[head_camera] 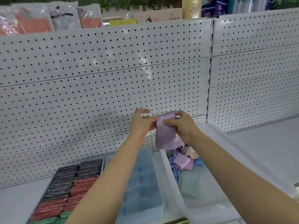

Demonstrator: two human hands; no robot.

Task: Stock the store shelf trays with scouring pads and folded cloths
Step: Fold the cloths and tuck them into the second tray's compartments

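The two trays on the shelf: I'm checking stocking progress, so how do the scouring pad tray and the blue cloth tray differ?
The scouring pad tray holds tight rows of black, red and green pads; the blue cloth tray holds only pale blue folded cloths. The pad tray sits left, the cloth tray beside it. Both look full.

**Lilac cloth held up over shelf trays**

A lilac cloth (165,131) hangs, pinched at its top. Below, folded blue cloths (142,183) fill one tray; black, red and green scouring pads (68,189) pack another. Loose cloths (184,162) lie in a clear bin (215,207).

Head camera looks forward and down, close over the shelf (267,151).
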